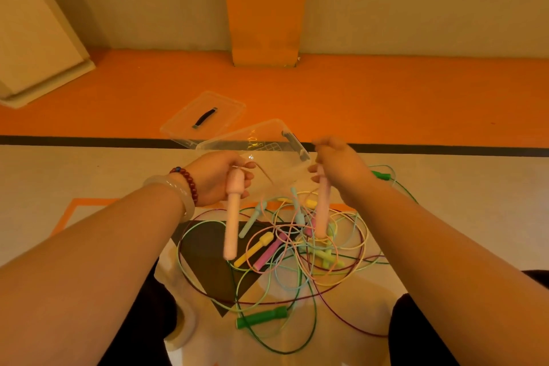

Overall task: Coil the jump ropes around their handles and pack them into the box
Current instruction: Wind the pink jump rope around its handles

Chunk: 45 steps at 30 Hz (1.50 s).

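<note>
My left hand [218, 177] grips the top of a pale pink jump-rope handle [232, 226] that hangs down from it. My right hand [338, 169] grips the second pale pink handle [322, 211], also hanging down. Both hands are raised above a tangled pile of coloured jump ropes [297, 249] on the floor. The pink cord runs from the handles down into the pile. A clear plastic box [258, 140] stands open just beyond my hands.
The box's clear lid [205, 117] with a dark handle lies on the orange floor behind the box. Green handles lie near my knees [261, 317] and to the right [381, 175]. Yellow, magenta and light blue handles lie within the pile.
</note>
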Motion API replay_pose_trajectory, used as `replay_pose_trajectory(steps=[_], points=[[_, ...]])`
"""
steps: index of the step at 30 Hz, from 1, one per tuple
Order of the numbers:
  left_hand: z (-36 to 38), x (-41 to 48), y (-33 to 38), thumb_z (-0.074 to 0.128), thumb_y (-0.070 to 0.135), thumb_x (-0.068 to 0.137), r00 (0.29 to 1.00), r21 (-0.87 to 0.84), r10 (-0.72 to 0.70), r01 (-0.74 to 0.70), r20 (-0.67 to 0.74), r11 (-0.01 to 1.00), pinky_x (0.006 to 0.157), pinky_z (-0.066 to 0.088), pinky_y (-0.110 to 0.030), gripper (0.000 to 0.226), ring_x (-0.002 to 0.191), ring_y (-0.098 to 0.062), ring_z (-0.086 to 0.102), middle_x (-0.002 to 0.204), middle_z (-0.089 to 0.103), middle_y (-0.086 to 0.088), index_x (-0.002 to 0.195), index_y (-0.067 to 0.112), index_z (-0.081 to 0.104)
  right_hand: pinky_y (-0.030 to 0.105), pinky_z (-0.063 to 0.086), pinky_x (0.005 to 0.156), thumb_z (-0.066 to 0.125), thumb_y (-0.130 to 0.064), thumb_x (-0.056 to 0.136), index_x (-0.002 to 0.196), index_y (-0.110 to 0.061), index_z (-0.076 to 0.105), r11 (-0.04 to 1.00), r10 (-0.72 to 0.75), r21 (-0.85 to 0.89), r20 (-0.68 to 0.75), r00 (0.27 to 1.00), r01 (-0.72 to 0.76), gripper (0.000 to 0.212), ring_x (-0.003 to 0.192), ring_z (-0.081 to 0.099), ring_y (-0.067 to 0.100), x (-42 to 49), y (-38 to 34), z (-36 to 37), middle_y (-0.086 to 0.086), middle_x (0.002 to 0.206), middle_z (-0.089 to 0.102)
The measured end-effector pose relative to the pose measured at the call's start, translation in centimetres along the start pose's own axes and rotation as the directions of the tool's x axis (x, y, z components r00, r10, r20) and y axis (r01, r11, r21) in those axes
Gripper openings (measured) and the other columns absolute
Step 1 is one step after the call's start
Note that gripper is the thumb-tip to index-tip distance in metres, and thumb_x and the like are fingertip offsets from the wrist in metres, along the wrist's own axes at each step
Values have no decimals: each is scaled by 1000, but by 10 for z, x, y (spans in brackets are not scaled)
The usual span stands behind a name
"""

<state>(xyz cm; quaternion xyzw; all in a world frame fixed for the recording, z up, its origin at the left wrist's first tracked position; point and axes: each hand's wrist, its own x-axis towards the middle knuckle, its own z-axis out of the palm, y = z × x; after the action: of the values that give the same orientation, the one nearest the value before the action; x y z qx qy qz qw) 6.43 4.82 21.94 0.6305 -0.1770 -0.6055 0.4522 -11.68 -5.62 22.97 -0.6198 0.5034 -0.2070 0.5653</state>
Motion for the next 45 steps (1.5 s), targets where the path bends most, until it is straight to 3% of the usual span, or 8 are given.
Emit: replay_pose_trajectory(steps=[5, 8, 18, 23, 27, 34, 39, 45], points=[[22, -2, 3, 49, -4, 94, 977, -158, 207, -197, 53, 968, 73, 56, -24, 22, 83, -15, 61, 95, 59, -9, 109, 10, 56, 35, 60, 74, 62, -3, 90, 104, -14, 46, 946, -148, 313, 203, 968, 79, 25, 88, 69, 25, -8, 2, 2, 13, 107, 61], [30, 0, 1, 55, 1, 92, 967, -161, 253, -252, -14, 954, 71, 57, -19, 17, 86, -14, 62, 101, 60, -7, 106, 10, 60, 41, 59, 80, 73, -13, 82, 100, -16, 49, 958, -199, 236, 135, 971, 164, 29, 88, 71, 27, -10, 4, 6, 11, 95, 69], [54, -2, -8, 64, 27, 91, 956, -240, 256, -284, -141, 928, 76, 57, -40, 30, 96, -23, 66, 106, 68, -7, 118, 14, 62, 42, 54, 87, 64, -14, 91, 99, -28, 63, 911, -221, 356, -4, 975, 207, 16, 101, 63, 26, -17, 10, 22, 6, 102, 65], [63, -5, -12, 58, 34, 94, 935, -252, 328, -352, -133, 901, 80, 57, -44, 31, 98, -26, 69, 112, 71, -10, 121, 19, 63, 14, 51, 71, 63, -11, 91, 102, -23, 64, 878, -232, 427, -13, 973, 215, 16, 88, 64, 3, -16, 6, 21, -8, 95, 69], [68, -8, -15, 46, 37, 100, 908, -156, 393, -413, -142, 897, 78, 58, -38, 31, 97, -22, 70, 108, 72, -7, 123, 23, 60, 34, 55, 87, 64, -13, 91, 107, -18, 65, 893, -199, 406, -35, 979, 196, 17, 102, 65, 21, -14, 7, 23, 4, 106, 70], [72, -10, -11, 42, 23, 101, 896, -69, 421, -433, -143, 899, 93, 53, -46, 24, 99, -25, 67, 97, 72, -4, 104, 29, 66, 30, 57, 75, 63, -14, 92, 108, -17, 67, 913, -246, 315, -80, 966, 259, 17, 94, 66, 20, -10, 5, 17, 7, 106, 69], [69, -13, -12, 48, 32, 100, 891, -54, 446, -451, -88, 891, 95, 52, -46, 27, 108, -26, 64, 116, 67, -8, 124, 26, 57, 32, 58, 81, 59, -11, 94, 108, -22, 65, 910, -249, 339, -12, 968, 239, 19, 100, 66, 21, -11, -1, 11, 6, 111, 68], [69, -17, -9, 41, 30, 102, 882, -101, 472, -468, 17, 878, 88, 56, -41, 24, 99, -21, 69, 116, 68, -1, 116, 39, 57, 27, 59, 69, 55, -9, 95, 100, -23, 66, 904, -238, 375, 40, 971, 206, 19, 93, 67, 21, -12, -10, 1, 5, 105, 69]])
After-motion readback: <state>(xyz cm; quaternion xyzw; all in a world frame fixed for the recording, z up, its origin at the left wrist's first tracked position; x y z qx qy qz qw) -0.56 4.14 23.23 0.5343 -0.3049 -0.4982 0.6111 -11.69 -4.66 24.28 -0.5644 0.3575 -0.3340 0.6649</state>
